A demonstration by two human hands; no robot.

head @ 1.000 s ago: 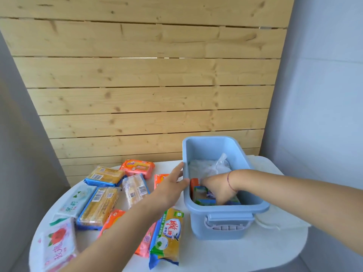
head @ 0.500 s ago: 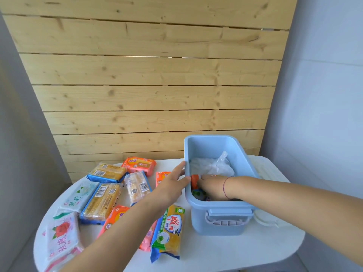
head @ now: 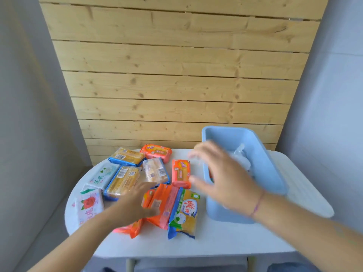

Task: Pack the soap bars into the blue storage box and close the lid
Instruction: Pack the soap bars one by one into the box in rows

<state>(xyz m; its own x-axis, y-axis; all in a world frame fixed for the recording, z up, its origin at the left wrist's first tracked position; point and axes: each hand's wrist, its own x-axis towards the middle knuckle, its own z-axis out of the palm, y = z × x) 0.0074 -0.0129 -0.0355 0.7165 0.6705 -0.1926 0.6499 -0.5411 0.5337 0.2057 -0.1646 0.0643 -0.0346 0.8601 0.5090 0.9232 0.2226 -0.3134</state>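
Note:
The blue storage box (head: 271, 173) stands open on the right of the white table (head: 225, 240), with a clear plastic bag (head: 242, 156) and some soap inside. Several wrapped soap bars lie to its left: an orange one (head: 180, 173), a long orange pack (head: 167, 205), a green-yellow pack (head: 185, 213), yellow bars in blue wrap (head: 122, 180), white floral bars (head: 103, 175). My right hand (head: 224, 179) hovers blurred above the box's left rim, fingers spread, holding nothing. My left hand (head: 135, 203) lies flat over the packs in the middle of the pile, fingers straight.
A wooden plank wall stands behind the table, grey walls on both sides. The white lid (head: 306, 195) lies under and to the right of the box. The table's front edge is close to me.
My right hand came up out of the box and moved left, empty. My left hand left the box rim and dropped down onto the soap pile. The camera tilted downwards.

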